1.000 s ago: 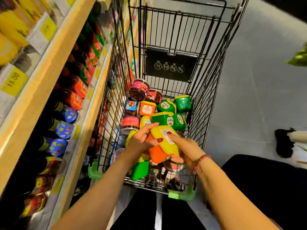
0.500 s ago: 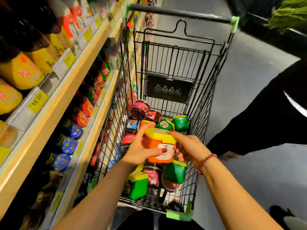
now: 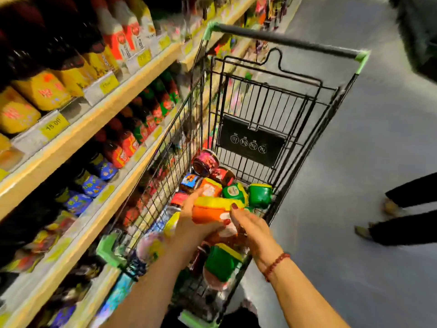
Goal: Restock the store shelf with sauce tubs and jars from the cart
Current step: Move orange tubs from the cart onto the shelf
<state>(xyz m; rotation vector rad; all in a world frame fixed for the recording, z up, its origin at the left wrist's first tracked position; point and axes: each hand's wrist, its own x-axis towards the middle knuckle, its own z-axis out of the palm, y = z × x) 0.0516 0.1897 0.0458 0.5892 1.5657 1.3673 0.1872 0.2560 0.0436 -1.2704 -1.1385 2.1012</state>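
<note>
In the head view, the left hand [image 3: 190, 228] gripped one orange tub [image 3: 205, 213] with a yellow lid, its fingers curled round the tub's left end. The tub was held just above the goods in the near half of the wire cart [image 3: 260, 102], apart from the shelf [image 3: 78, 136] on the left. The right hand [image 3: 254, 230] touched the tub's right end; blur hid whether its fingers were grasping or lying loose, so I cannot tell. A bead bracelet [image 3: 275, 265] sat on that wrist. In the cart lay three green tubs [image 3: 260, 195], a second orange tub [image 3: 210, 187] and four jars [image 3: 205, 162] that could be counted; the rest was blurred. Two dark-trousered legs [image 3: 406, 192] stood on the floor [image 3: 354, 138] to the right.
</note>
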